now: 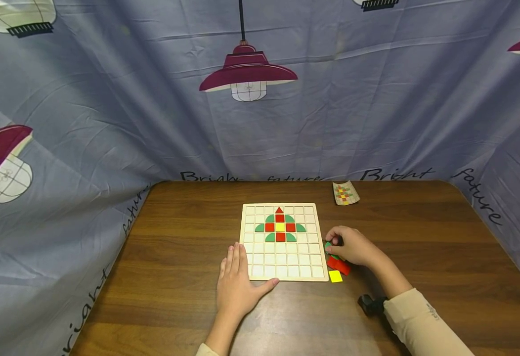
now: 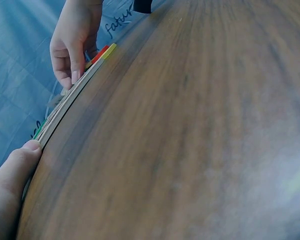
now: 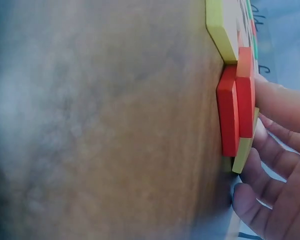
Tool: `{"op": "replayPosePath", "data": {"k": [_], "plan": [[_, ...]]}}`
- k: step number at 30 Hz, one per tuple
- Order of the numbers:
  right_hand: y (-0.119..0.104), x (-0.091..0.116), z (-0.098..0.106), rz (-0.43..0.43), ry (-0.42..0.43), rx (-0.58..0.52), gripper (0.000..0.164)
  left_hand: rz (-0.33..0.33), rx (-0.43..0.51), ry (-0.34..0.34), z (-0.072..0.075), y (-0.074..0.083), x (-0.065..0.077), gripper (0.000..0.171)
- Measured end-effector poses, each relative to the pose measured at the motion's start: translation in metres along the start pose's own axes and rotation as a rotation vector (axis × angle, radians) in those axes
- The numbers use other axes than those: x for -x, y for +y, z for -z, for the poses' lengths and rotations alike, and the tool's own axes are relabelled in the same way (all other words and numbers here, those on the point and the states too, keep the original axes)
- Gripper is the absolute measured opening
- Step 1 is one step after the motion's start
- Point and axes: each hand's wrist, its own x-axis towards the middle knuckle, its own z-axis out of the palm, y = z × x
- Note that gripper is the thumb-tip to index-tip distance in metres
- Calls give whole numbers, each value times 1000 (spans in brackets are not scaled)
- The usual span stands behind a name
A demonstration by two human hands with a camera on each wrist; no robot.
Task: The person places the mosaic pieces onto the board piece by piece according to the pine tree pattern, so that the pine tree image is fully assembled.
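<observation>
A pale square grid board (image 1: 286, 259) lies on the table, carrying a symmetric pattern of red, green and yellow pieces with a red triangle (image 1: 279, 210) on top. My left hand (image 1: 235, 289) rests along the board's left edge, fingers straight, thumb stretched by the near edge. At the board's right side my right hand (image 1: 351, 245) pinches a green piece (image 1: 328, 244) between thumb and fingers. Red blocks (image 1: 338, 265) lie just nearer me, beside a yellow square block (image 1: 335, 276). In the right wrist view, two red blocks (image 3: 245, 92) overlap beside the curled fingers.
A small card (image 1: 345, 193) printed with a coloured pattern sits near the table's back edge. Below the right forearm is a black object (image 1: 370, 305) at the wrist. Behind the brown wooden table (image 1: 175, 257) hangs a grey-blue curtain (image 1: 153, 89) with printed lamps.
</observation>
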Motion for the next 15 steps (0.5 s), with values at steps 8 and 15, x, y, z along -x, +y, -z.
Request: {"op": "replayPosePath", "data": {"k": [8, 15], "plan": [[4, -1, 0, 7, 32, -1, 20, -1, -4, 2, -1, 0, 0, 127], [5, -2, 3, 13, -8, 0, 28, 1, 2, 0, -1, 0, -1, 128]]}}
